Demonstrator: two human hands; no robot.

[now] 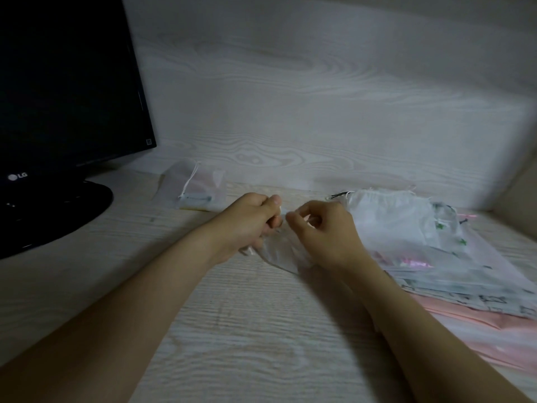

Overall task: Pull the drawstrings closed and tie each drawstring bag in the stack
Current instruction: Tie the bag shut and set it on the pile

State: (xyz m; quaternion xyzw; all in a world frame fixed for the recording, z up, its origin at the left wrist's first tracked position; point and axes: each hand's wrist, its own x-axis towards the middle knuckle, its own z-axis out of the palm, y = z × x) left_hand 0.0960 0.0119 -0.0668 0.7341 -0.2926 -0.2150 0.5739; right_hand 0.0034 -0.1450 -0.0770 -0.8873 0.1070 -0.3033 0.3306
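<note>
A small translucent drawstring bag (279, 253) lies crumpled on the desk between my hands. My left hand (250, 225) is closed around its gathered top, thumb up. My right hand (322, 231) pinches at the same top from the right, and the thin white string there is barely visible. A stack of flat translucent and pink drawstring bags (421, 248) lies to the right, with a white one on top. Two more pale bags (194, 187) with a white cord lie at the back by the wall.
A black LG monitor (66, 82) on a round black base (52, 213) stands at the left. A pale wood-grain wall (319, 97) closes the back, and the desk (247, 330) has the same pale grain.
</note>
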